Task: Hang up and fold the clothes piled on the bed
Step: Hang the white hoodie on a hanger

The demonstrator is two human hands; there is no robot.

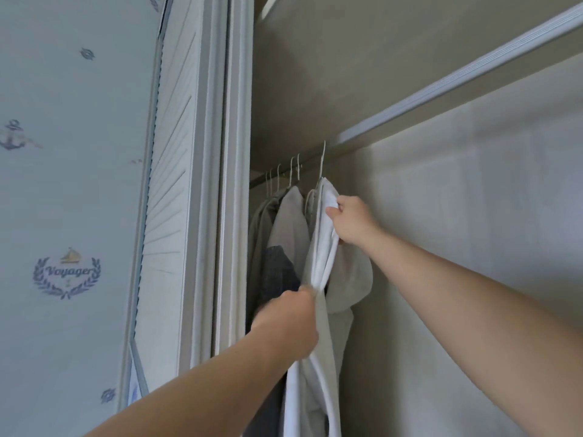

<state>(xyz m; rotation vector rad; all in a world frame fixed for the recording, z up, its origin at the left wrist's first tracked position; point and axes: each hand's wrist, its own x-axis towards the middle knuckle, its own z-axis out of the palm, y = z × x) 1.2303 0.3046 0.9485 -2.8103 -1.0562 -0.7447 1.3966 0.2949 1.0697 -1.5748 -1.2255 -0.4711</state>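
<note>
In the head view we see a white garment point(318, 263) on a wire hanger point(322, 162) inside the wardrobe point(473, 216), rightmost in a row of hung clothes point(288, 222). It is creased, with a hood-like flap sagging on its right. Our right hand point(353, 220) pinches its shoulder near the top. Our left hand point(288, 320) clenches its bunched front edge lower down. The hem runs off the bottom, the left fingertips are hidden, and we cannot tell whether the hook sits on the rail point(262, 178).
</note>
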